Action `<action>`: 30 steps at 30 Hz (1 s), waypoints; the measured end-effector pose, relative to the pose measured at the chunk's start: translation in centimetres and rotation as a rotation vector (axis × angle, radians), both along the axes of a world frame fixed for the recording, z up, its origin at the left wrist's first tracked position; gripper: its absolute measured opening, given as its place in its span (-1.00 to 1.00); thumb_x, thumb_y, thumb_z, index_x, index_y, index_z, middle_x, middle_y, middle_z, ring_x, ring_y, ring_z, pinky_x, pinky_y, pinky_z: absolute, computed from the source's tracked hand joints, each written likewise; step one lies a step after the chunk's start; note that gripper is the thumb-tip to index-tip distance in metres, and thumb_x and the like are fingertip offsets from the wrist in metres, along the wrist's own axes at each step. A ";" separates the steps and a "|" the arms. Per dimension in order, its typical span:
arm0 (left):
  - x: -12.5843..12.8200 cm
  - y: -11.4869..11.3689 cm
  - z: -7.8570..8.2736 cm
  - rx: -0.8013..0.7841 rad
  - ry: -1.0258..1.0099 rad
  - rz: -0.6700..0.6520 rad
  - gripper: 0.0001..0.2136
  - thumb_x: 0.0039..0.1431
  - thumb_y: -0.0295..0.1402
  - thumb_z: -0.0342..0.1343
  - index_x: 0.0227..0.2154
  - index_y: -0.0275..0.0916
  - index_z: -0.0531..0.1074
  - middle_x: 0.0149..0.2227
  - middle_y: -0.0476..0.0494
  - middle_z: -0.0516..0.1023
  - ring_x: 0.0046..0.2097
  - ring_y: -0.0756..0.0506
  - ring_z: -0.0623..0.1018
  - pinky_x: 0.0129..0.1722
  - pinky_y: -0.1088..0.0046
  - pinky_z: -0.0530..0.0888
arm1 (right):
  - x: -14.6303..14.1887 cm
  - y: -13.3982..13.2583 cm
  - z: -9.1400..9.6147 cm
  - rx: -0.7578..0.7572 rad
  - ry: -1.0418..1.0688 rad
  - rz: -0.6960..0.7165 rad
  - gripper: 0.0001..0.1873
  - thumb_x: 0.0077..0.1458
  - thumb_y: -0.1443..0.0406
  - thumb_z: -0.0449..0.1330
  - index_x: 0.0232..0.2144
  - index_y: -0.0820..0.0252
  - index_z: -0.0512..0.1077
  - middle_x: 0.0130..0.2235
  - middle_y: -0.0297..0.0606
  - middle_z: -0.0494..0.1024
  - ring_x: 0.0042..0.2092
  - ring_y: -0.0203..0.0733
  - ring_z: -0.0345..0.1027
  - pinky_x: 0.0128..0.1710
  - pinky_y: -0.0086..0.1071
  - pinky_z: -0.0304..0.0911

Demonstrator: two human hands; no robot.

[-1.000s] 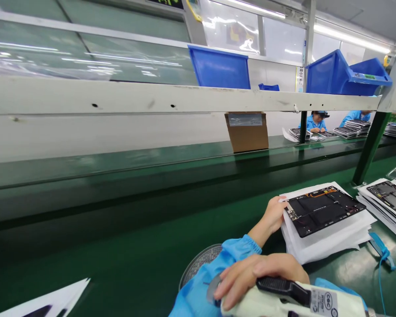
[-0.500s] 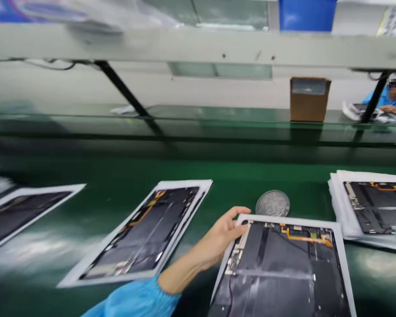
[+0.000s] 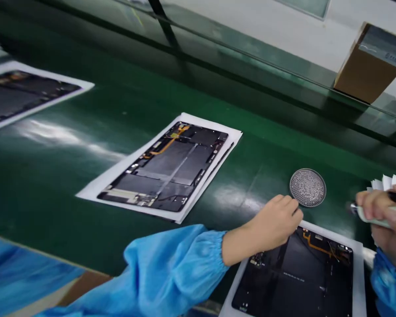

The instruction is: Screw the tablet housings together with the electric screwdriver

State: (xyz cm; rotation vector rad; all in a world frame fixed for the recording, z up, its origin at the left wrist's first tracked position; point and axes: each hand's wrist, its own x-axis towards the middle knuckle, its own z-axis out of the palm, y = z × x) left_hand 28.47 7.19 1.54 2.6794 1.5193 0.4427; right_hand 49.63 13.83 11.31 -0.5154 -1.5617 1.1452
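Note:
My left hand (image 3: 273, 225), in a blue sleeve, rests with curled fingers on the top left corner of an opened tablet (image 3: 300, 273) that lies on a white sheet at the near edge of the green belt. It grips nothing that I can see. At the right edge, my right hand (image 3: 384, 220) is closed around a white electric screwdriver (image 3: 371, 215), whose tip points left toward a round perforated metal dish (image 3: 307, 188). The dish sits just beyond the tablet, between both hands.
A second opened tablet (image 3: 171, 167) on white paper lies mid-belt to the left, a third (image 3: 16, 94) at the far left. A brown cardboard box (image 3: 369, 66) stands on the far ledge. White sheets (image 3: 387, 181) show at the right edge.
The view has swung left and down. My left hand slid a tablet off the right-hand stack to the spot in front of me. My right hand with the screwdriver came back into view.

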 end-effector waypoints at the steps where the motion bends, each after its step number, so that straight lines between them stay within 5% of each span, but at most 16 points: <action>1: 0.3 0.0 -0.6 0.023 -0.018 -0.022 -0.90 0.03 -0.58 0.03 -0.39 -0.31 0.37 -0.34 -0.23 0.41 -0.30 -0.17 0.39 -0.35 0.29 0.36 | -1.7 0.0 -0.5 0.005 -0.007 0.041 -0.73 0.09 0.40 0.21 -0.13 0.10 0.40 -0.55 -0.39 0.40 -0.49 -0.23 0.28 -0.33 -0.18 0.27; 5: 0.6 -0.8 -2.3 0.198 -0.098 -0.028 -0.89 0.17 -0.56 -0.02 -0.39 -0.35 0.40 -0.35 -0.27 0.44 -0.27 -0.18 0.40 -0.33 0.28 0.36 | -5.6 0.5 -3.7 -0.123 0.004 0.107 -0.75 0.10 0.44 0.16 -0.15 0.13 0.39 -0.56 -0.43 0.36 -0.51 -0.30 0.25 -0.39 -0.26 0.24; 9: 0.9 -1.7 -2.2 0.267 -0.164 -0.022 -0.79 0.23 -0.55 -0.10 -0.42 -0.34 0.43 -0.37 -0.26 0.46 -0.31 -0.16 0.40 -0.38 0.30 0.35 | -6.5 1.0 -5.3 -0.162 -0.035 0.097 -0.73 0.05 0.49 0.14 -0.19 0.15 0.40 -0.56 -0.42 0.37 -0.51 -0.29 0.26 -0.41 -0.27 0.24; 30: 1.3 -2.1 -1.6 0.231 -0.271 0.017 -0.84 0.18 -0.54 0.00 -0.50 -0.31 0.37 -0.44 -0.16 0.41 -0.38 -0.10 0.38 -0.45 0.35 0.31 | -7.0 1.0 -4.4 -0.208 -0.119 0.032 -0.77 -0.02 0.49 0.14 -0.27 0.19 0.40 -0.55 -0.37 0.40 -0.54 -0.23 0.24 -0.45 -0.24 0.18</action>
